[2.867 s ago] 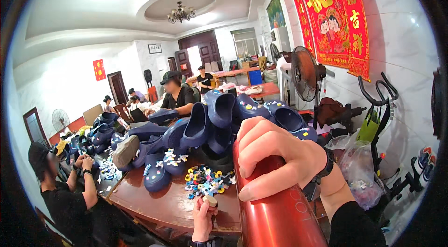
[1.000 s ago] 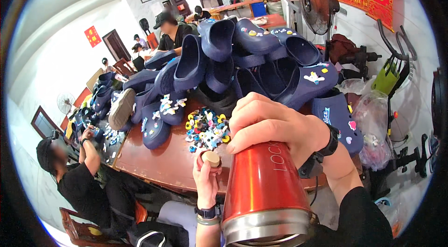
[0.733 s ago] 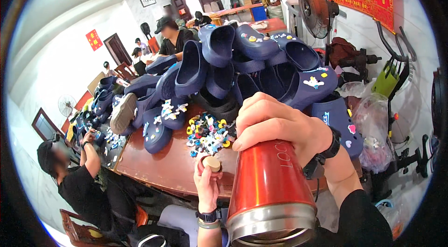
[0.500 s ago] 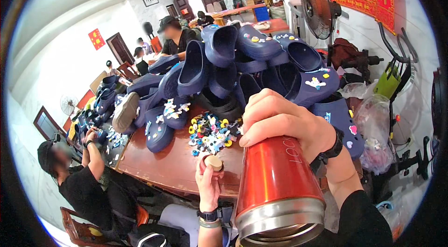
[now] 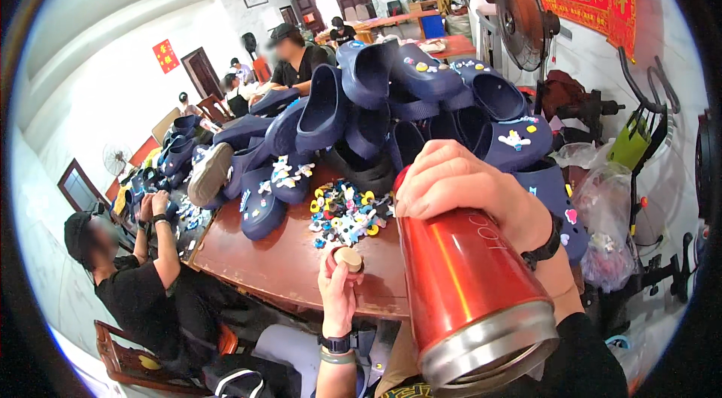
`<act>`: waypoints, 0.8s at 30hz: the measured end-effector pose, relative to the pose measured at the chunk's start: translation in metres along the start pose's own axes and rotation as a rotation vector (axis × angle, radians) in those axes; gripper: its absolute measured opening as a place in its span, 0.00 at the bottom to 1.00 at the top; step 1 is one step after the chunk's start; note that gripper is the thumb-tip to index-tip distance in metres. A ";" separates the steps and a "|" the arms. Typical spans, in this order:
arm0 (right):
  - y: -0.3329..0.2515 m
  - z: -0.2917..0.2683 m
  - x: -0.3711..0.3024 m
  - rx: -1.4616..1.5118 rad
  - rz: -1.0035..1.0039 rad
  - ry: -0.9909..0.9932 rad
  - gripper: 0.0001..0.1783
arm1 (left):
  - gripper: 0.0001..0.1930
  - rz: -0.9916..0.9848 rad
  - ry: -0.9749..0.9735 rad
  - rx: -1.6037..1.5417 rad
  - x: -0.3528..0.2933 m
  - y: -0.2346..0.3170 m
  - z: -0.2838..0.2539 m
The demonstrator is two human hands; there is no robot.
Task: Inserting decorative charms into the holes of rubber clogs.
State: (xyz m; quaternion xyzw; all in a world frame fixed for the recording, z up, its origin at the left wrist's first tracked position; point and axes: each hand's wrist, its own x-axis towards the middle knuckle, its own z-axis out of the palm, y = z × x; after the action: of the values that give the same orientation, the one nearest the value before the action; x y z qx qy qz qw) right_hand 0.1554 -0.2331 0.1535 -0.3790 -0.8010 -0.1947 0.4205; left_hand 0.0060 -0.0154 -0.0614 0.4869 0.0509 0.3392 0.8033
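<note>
My right hand (image 5: 470,191) is wrapped around the far part of a shiny red metal flask (image 5: 470,270). The flask leans, with its wide silver-ringed end toward me at the lower right. I cannot tell whether that end is its mouth or a hollow base. Lower and to the left, my left hand (image 5: 338,300) grips a small reddish cap (image 5: 353,275) with a round beige top, apart from the flask. Just beyond it on the brown table (image 5: 248,262) lies a pile of small colourful shoe charms (image 5: 346,214).
Navy clogs (image 5: 323,108), some with charms, are heaped across the table's far side. At the left a person in black (image 5: 139,285) sits with raised hands. Another person (image 5: 297,59) is behind the heap. A fan (image 5: 519,22) and plastic bags (image 5: 605,225) stand at the right.
The flask has swung to the right and tilts more, its near end lower right. My left hand still has the cap. The seated person's hands have risen slightly.
</note>
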 end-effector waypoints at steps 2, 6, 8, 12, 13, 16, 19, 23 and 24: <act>-0.003 -0.001 -0.001 0.001 0.006 -0.024 0.35 | 0.19 0.002 -0.013 -0.009 -0.001 -0.002 0.000; -0.016 0.003 0.002 0.007 -0.007 -0.019 0.31 | 0.18 -0.024 0.047 0.008 -0.009 0.006 0.002; -0.017 0.013 0.001 0.034 -0.008 0.051 0.25 | 0.16 -0.016 0.040 0.016 -0.011 0.013 0.008; -0.028 0.010 0.005 0.007 -0.094 0.068 0.28 | 0.14 -0.011 -0.010 -0.005 -0.008 0.007 0.004; -0.030 0.009 0.004 0.006 -0.092 0.071 0.28 | 0.14 -0.013 -0.012 -0.003 -0.007 0.006 0.004; -0.031 0.007 0.004 0.007 -0.119 0.071 0.28 | 0.14 -0.001 0.008 0.001 -0.005 0.007 0.003; -0.036 -0.001 0.003 -0.067 -0.123 0.081 0.27 | 0.14 -0.019 0.028 0.043 -0.001 0.006 0.004; -0.047 -0.009 0.014 -0.145 -0.087 0.142 0.13 | 0.14 -0.016 -0.001 0.057 0.000 0.007 0.003; -0.047 -0.010 0.017 -0.180 -0.122 0.149 0.13 | 0.14 -0.025 0.026 0.055 -0.001 0.006 0.003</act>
State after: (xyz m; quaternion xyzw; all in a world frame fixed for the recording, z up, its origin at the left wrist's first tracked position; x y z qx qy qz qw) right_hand 0.1184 -0.2621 0.1733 -0.3502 -0.7683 -0.3189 0.4305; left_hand 0.0033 -0.0162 -0.0554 0.5036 0.0768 0.3340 0.7930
